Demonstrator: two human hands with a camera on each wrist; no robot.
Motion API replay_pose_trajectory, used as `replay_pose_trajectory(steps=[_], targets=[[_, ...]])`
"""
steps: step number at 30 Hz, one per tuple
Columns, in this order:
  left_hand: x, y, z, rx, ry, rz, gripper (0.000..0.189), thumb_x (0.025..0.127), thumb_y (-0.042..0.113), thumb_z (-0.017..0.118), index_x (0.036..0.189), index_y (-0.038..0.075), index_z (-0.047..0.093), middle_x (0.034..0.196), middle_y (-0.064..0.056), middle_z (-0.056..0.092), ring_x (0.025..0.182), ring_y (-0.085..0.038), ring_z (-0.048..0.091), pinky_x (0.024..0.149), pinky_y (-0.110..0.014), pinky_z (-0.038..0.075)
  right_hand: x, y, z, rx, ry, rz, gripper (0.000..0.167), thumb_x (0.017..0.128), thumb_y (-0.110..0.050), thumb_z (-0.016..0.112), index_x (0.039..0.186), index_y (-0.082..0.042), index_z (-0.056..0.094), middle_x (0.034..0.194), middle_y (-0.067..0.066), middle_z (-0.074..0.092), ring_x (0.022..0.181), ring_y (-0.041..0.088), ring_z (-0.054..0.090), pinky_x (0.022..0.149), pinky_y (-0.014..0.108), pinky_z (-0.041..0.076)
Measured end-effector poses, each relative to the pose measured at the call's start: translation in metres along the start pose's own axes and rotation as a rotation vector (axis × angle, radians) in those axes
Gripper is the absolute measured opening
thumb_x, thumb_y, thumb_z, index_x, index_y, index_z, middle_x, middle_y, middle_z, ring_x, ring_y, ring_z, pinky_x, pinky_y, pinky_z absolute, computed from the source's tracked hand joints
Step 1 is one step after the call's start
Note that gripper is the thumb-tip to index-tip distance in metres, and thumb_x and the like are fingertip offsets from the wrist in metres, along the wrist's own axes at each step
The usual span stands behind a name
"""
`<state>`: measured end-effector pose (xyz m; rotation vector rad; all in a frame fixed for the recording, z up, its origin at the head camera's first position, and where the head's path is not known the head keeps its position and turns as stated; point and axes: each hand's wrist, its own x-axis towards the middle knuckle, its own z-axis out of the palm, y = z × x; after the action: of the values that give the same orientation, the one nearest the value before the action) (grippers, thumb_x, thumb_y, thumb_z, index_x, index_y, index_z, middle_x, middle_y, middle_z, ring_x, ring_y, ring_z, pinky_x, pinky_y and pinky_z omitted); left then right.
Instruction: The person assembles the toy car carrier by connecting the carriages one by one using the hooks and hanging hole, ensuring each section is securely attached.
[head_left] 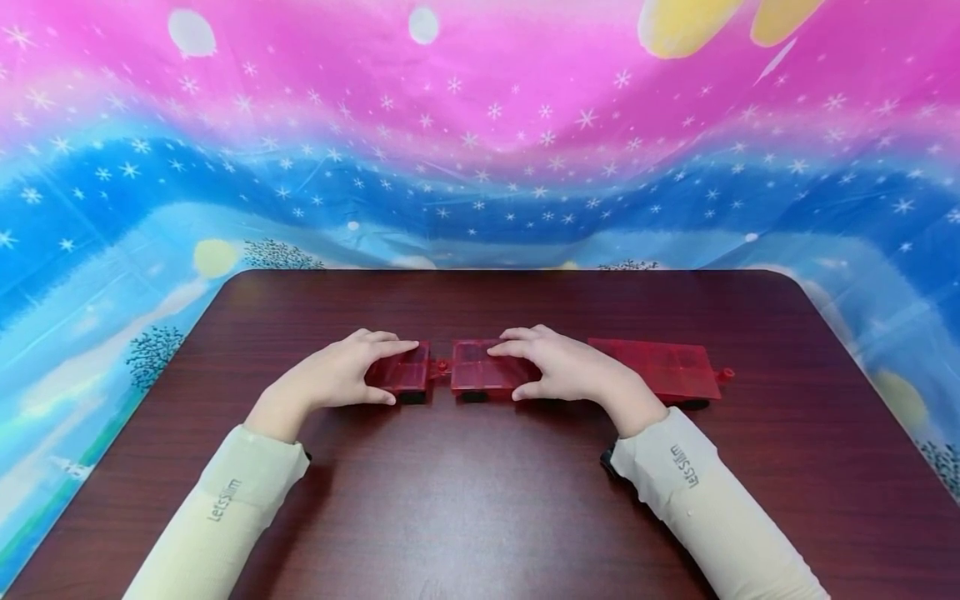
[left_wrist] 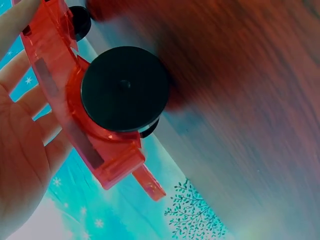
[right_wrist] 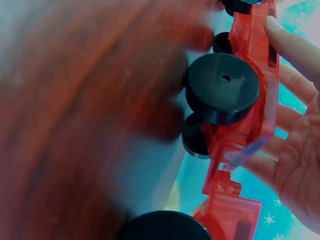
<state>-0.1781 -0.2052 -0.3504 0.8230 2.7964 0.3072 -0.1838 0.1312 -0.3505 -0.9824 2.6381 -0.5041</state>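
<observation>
A row of translucent red toy car bases with black wheels lies across the table. My left hand (head_left: 337, 367) holds the short leftmost car (head_left: 402, 372) between thumb and fingers. My right hand (head_left: 566, 367) grips the middle car (head_left: 471, 365) in the same way. A small red hitch (head_left: 442, 367) lies between these two cars. In the left wrist view, a black wheel (left_wrist: 125, 90) and a free hitch tab (left_wrist: 150, 184) show on the left car. Behind my right hand is a longer red car (head_left: 678, 368); in the right wrist view its end (right_wrist: 232, 212) meets the middle car.
The dark brown wooden table (head_left: 480, 483) has rounded far corners. A pink and blue snowflake cloth (head_left: 480, 150) hangs behind it and along both sides. Another hitch (head_left: 725, 375) sticks out from the long car's right end.
</observation>
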Motion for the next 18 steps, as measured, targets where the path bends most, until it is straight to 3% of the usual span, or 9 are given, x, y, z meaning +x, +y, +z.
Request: replay_pose_trajectory(steps=[10,18], targets=[[-0.002,0.001,-0.003,0.012,0.001,-0.002,0.082,0.079,0.037,0.083,0.151,0.024,0.045,0.149,-0.012,0.048,0.136,-0.034,0.045,0.104,-0.053,0.049,-0.012,0.005,-0.01,-0.03,0.034,0.014,0.066,0.087,-0.035,0.077,0.147,-0.025,0.051,0.155,0.005,0.043,0.14,0.028,0.041,0.107,0.048,0.047],[-0.008,0.003,-0.009,0.041,0.035,0.027,0.076,0.082,0.04,0.078,0.15,0.021,0.047,0.151,-0.013,0.046,0.139,-0.035,0.042,0.106,-0.054,0.046,-0.044,0.025,-0.018,-0.053,0.135,0.006,0.066,0.088,-0.038,0.074,0.147,-0.021,0.05,0.153,0.008,0.046,0.14,0.03,0.041,0.107,0.052,0.046]])
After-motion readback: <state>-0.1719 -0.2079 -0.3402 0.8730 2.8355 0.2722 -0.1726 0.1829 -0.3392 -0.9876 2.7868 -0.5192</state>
